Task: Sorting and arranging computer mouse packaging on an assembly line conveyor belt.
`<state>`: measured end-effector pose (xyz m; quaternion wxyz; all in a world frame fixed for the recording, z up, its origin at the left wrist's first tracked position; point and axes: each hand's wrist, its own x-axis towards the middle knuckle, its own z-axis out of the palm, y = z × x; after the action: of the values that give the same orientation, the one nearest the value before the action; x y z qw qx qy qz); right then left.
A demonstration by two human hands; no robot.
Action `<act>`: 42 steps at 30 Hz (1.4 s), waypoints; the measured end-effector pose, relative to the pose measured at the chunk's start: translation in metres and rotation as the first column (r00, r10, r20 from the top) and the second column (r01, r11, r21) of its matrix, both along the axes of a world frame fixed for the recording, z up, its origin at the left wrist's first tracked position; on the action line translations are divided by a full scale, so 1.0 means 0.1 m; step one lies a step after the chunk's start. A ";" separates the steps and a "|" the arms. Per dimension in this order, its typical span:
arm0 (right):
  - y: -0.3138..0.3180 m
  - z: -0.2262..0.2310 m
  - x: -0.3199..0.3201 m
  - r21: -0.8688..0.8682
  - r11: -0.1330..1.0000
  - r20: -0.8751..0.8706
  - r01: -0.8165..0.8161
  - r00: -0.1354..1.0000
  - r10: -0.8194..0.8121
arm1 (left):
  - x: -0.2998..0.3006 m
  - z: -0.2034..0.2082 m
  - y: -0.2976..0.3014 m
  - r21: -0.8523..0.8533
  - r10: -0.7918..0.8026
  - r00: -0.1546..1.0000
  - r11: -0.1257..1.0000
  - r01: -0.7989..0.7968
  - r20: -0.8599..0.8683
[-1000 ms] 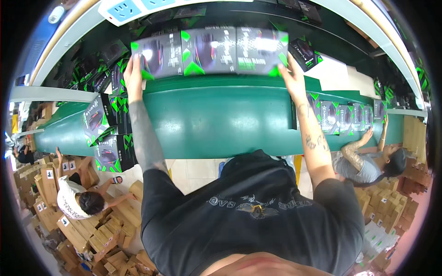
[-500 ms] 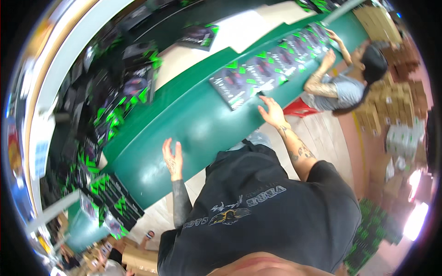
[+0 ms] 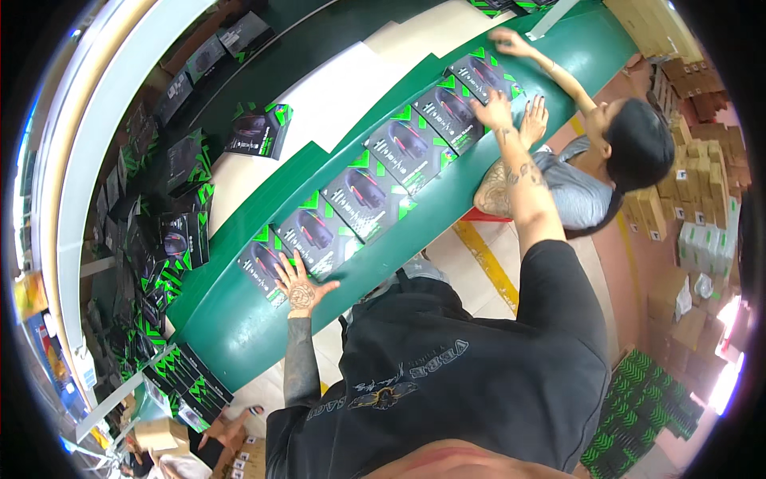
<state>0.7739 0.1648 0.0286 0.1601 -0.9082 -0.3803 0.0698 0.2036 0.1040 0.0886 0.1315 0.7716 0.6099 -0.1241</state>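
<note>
On the green table (image 3: pixel 239 343) lies a slanting row of flat black-and-green mouse boxes (image 3: pixel 363 195), edge to edge, printed side up. My left hand (image 3: pixel 302 289) rests with spread fingers on the box (image 3: pixel 262 267) at the row's lower left end and the one beside it. At the far upper right of the row, my right hand (image 3: pixel 493 112) has its fingers stretched out over a box (image 3: pixel 453 112). Neither hand is wrapped around anything.
A co-worker sits at right, one hand (image 3: pixel 533 124) close to my right hand, the other (image 3: pixel 511 41) beyond the last box. A mouse box (image 3: pixel 259 130) lies past the table. More boxes (image 3: pixel 183 239) pile up at left; cartons (image 3: pixel 702 184) stand at right.
The row of boxes has shifted left and down along the table. My left hand has come onto its near end, and my right hand has reached up and right over its far end.
</note>
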 end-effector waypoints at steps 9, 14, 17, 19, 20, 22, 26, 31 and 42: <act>0.04 0.04 1.17 -0.272 0.961 -0.177 -0.043 0.984 -0.006 | -0.32 -0.27 -0.25 0.247 0.041 0.999 0.968 -0.035 -0.021; 0.04 0.22 0.88 -0.196 0.972 -0.200 -0.134 0.975 0.094 | -0.92 -0.24 0.05 0.298 0.303 0.841 0.837 -0.460 0.447; -0.01 0.22 0.84 -0.227 0.954 -0.221 -0.196 0.964 0.145 | -0.78 -0.34 0.25 0.113 0.689 0.724 0.717 -0.687 0.030; -0.05 0.20 0.48 -0.222 0.939 -0.237 -0.262 0.949 0.209 | -1.08 -0.45 0.08 0.143 0.671 0.739 0.727 -0.671 0.059; -0.13 0.16 0.21 -0.216 0.937 -0.256 -0.273 0.942 0.215 | -1.33 -0.42 -0.02 0.145 0.658 0.752 0.742 -0.655 0.035; -0.17 0.18 -0.21 -0.249 0.914 -0.270 -0.319 0.930 0.251 | -1.72 -0.43 -0.25 0.145 0.650 0.759 0.748 -0.647 0.034; -0.30 0.11 -0.37 -0.265 0.895 -0.275 -0.360 0.917 0.288 | -1.94 -0.47 -0.43 0.094 0.628 0.774 0.768 -0.633 0.077; -0.87 0.50 -1.06 -0.260 0.933 0.234 -0.248 0.922 0.310 | -1.75 -0.45 -0.71 0.089 0.178 0.975 0.978 -0.191 0.134; -1.30 0.43 -3.89 0.091 0.653 -0.143 -0.752 0.639 0.756 | -1.41 -0.59 -0.62 0.439 -0.163 0.950 0.898 0.031 0.266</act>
<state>0.3852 0.0347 0.0715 0.1582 -0.6561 -0.7096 0.2022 0.0630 0.0423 0.0296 0.0416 0.8211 0.5557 0.1240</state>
